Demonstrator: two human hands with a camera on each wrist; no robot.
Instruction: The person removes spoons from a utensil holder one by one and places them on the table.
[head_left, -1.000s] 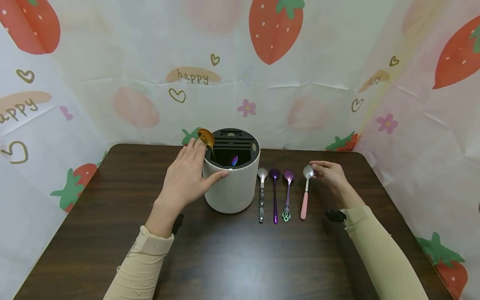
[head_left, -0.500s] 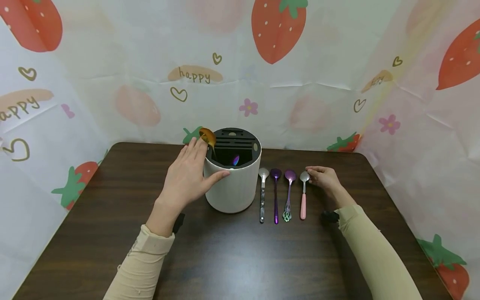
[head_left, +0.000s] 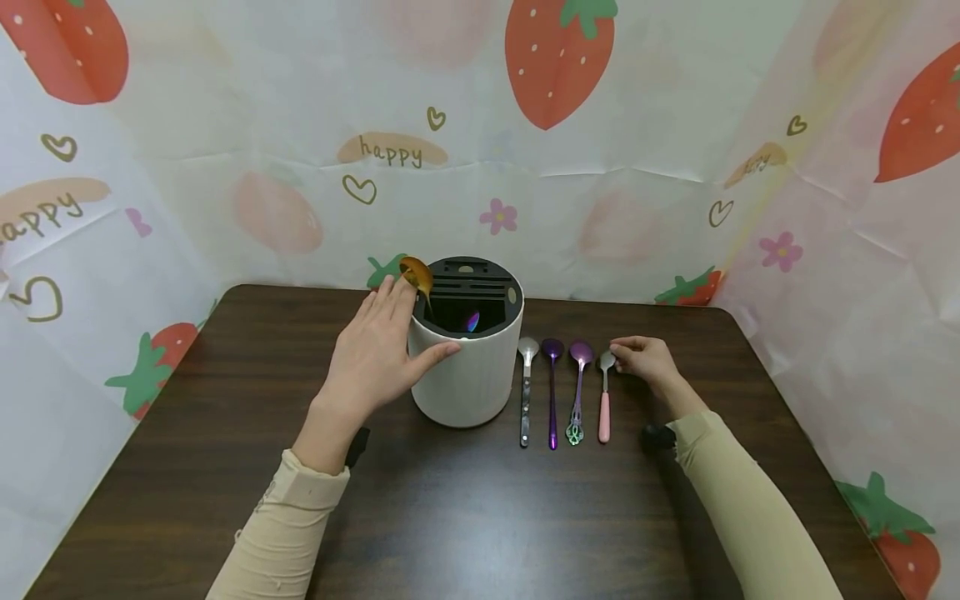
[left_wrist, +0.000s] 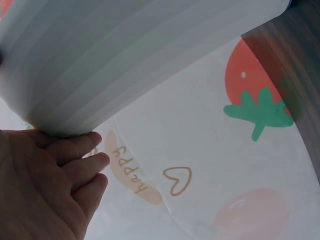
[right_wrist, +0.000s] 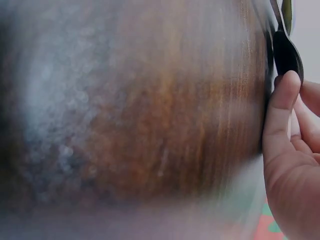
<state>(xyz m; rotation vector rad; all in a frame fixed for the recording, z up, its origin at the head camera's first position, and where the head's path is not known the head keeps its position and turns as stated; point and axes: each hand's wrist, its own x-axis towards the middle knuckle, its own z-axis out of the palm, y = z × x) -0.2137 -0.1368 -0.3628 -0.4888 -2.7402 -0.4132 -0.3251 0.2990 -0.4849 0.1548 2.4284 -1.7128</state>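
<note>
R hand: thumb + finger pinch bowl of pink spoon, at R end of row on brown table. Next to it: lt purple spoon, dk purple spoon, gray spoon. L hand: fingers straight, thumb apart, resting on white pot; gold spoon pokes out. Step looks like lining up spoons. Next prob. calls for: spoon straight, then let go softly, no bumps.

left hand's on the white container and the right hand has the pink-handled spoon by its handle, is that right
Not the handle: the right hand has the pink-handled spoon by its bowl, as the head view shows. The left hand is on the white container.
</note>
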